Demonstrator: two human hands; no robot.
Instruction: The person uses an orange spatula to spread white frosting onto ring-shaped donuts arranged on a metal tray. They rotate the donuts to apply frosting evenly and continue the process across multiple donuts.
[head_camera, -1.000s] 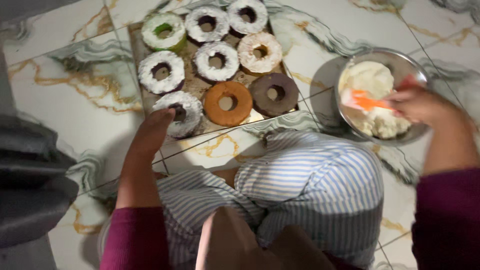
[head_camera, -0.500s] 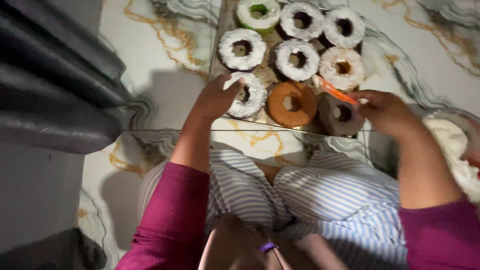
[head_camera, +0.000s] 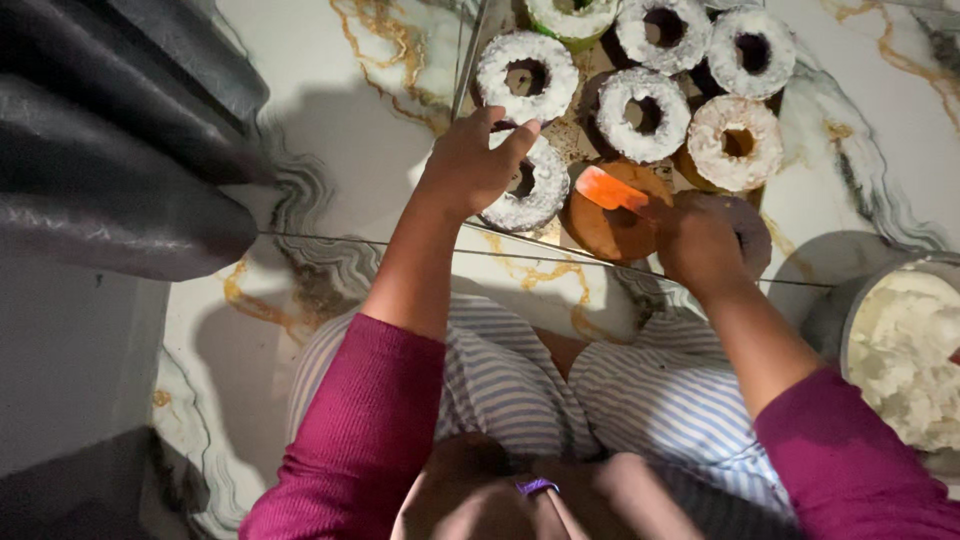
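- The bare brown ring cake (head_camera: 612, 215) lies on the tray (head_camera: 470, 60), in the near row, between a frosted ring (head_camera: 525, 190) on its left and a dark ring (head_camera: 745, 225) on its right.
- An orange spatula (head_camera: 610, 190) rests blade-down on the top of the brown cake; no white frosting shows on that cake yet, so by the look of it this one is only just being started.
- The right hand (head_camera: 700, 245) is closed around the spatula's handle, fingers wrapped tight, and it covers much of the dark ring.
- The left hand (head_camera: 470, 165) rests on the frosted ring at the tray's near left corner, fingers curled loosely over its rim, steadying it rather than lifting it.
- Farther back, five more rings look coated in white crumbly frosting: one at back left (head_camera: 527, 75), one in the middle (head_camera: 643, 113), one to the right (head_camera: 735, 140), and two at the top edge (head_camera: 660, 30) (head_camera: 752, 50). A green-rimmed one (head_camera: 572, 15) is partly cut off by the frame.
- As I judge it, most of the batch is done; the brown cake and the dark ring remain.
- A metal bowl (head_camera: 835, 320) of white frosting (head_camera: 910, 350) sits at the right, well filled.
- The tray lies on a marbled floor (head_camera: 330, 120); the person sits with striped trousers (head_camera: 510, 380) just before it.
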